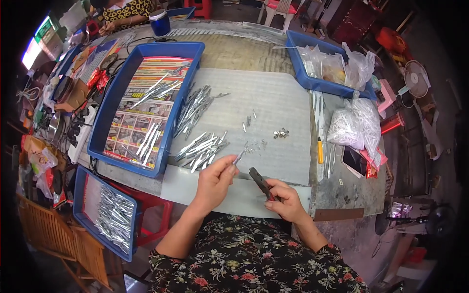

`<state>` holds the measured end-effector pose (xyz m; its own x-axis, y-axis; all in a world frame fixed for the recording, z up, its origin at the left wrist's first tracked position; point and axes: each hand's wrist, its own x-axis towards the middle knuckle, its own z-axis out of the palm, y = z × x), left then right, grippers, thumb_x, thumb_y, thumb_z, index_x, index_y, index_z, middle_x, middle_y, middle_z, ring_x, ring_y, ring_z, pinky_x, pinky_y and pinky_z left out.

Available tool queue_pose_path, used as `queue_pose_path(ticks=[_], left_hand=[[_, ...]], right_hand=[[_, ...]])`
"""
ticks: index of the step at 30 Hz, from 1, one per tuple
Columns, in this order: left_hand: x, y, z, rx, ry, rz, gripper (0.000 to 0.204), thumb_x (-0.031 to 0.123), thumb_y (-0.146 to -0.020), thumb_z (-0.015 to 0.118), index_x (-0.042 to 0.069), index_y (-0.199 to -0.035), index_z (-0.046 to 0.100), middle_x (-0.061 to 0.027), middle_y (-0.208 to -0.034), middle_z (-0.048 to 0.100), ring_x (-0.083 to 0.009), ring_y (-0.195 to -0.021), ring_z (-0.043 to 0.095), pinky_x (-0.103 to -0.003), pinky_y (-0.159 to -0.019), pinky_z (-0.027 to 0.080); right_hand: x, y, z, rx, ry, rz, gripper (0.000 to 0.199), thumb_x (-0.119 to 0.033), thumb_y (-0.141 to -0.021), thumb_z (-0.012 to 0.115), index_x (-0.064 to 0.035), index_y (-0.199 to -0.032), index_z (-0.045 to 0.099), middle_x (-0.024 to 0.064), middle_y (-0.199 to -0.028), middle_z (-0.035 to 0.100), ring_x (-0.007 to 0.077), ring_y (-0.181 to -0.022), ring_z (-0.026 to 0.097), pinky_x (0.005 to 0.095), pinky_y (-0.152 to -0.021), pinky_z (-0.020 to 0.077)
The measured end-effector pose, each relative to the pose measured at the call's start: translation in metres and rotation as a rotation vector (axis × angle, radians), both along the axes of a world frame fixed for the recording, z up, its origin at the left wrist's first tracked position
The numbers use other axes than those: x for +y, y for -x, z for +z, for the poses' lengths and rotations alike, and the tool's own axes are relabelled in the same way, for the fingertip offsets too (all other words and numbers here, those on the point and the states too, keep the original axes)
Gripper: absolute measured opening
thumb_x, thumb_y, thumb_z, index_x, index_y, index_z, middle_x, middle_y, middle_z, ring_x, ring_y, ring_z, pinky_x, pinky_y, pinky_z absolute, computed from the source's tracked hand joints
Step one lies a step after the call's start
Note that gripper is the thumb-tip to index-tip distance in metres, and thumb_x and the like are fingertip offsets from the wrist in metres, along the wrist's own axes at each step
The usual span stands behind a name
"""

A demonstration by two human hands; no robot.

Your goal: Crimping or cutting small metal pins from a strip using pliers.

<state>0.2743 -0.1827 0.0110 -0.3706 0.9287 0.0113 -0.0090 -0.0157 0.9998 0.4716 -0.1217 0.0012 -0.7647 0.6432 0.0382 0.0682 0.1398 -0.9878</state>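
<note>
My left hand (214, 181) pinches a slim silvery metal piece (239, 157), its tip pointing up and away; its lower end is hidden by my fingers. In my right hand (287, 201) is a dark pair of pliers (260, 181) with a bit of red at the grip, its head tilted toward the left hand but apart from the piece. Just beyond lie tiny shiny bits (255, 145) on a white sheet (278, 102). A small heap of metal parts (281, 133) sits to their right. Slender silvery pieces form one pile (202, 149) and a farther pile (195, 111).
A blue tray (97, 117) lined with newspaper holds more metal pieces at left; another full blue tray (78, 195) sits lower. At right are a blue bin (305, 80), bags of white parts (348, 128), a yellow-handled tool (320, 150) and a phone (353, 161). Another person's hand (108, 28) shows far left.
</note>
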Motion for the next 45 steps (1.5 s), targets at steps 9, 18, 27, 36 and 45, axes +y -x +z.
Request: queue_pose_path(ticks=[9, 18, 27, 36, 45], left_hand=[[-0.017, -0.022, -0.002, -0.103, 0.051, -0.039, 0.018, 0.006, -0.081, 0.049, -0.002, -0.097, 0.053, -0.0014, -0.072, 0.054, -0.0038, -0.054, 0.044, -0.016, -0.047, 0.037], [-0.018, -0.028, -0.004, -0.037, 0.009, 0.007, 0.016, 0.005, -0.08, 0.05, -0.001, -0.094, 0.055, -0.0008, -0.07, 0.053, -0.0043, -0.056, 0.045, -0.018, -0.049, 0.038], [-0.019, -0.034, -0.013, 0.34, -0.188, 0.174, 0.017, 0.002, -0.078, 0.053, -0.003, -0.093, 0.054, -0.0056, -0.07, 0.056, -0.0072, -0.061, 0.049, -0.021, -0.053, 0.04], [-0.022, -0.033, -0.015, 0.05, -0.082, 0.13, 0.018, 0.003, -0.079, 0.052, -0.003, -0.096, 0.054, -0.0036, -0.074, 0.055, -0.007, -0.065, 0.049, -0.019, -0.059, 0.04], [-0.022, -0.033, -0.016, 0.097, -0.089, 0.122, 0.015, 0.002, -0.077, 0.052, -0.003, -0.091, 0.055, -0.0056, -0.069, 0.055, -0.0077, -0.059, 0.047, -0.021, -0.053, 0.039]], right_hand=[[-0.007, 0.0, 0.005, -0.06, -0.093, -0.007, 0.017, -0.007, -0.062, 0.062, 0.0003, -0.064, 0.047, 0.0152, -0.099, 0.05, 0.0197, -0.082, 0.049, 0.0267, -0.07, 0.0381], [-0.01, 0.0, 0.004, -0.079, -0.176, -0.022, 0.017, -0.008, -0.064, 0.061, 0.0003, -0.064, 0.046, 0.0157, -0.097, 0.051, 0.0197, -0.077, 0.049, 0.0266, -0.065, 0.0391], [-0.008, 0.001, 0.004, 0.06, 0.87, 0.089, 0.012, -0.003, -0.068, 0.054, 0.0015, -0.062, 0.045, 0.009, -0.099, 0.051, 0.0113, -0.073, 0.045, 0.024, -0.062, 0.0371], [-0.009, 0.0, -0.002, -0.003, 0.034, 0.035, 0.015, -0.003, -0.065, 0.059, 0.0004, -0.062, 0.045, 0.0111, -0.1, 0.049, 0.0108, -0.071, 0.043, 0.0226, -0.06, 0.0353], [-0.012, 0.003, 0.003, -0.052, -0.103, 0.017, 0.017, -0.004, -0.064, 0.059, 0.0011, -0.062, 0.043, 0.0122, -0.096, 0.051, 0.0109, -0.067, 0.043, 0.0224, -0.055, 0.0357]])
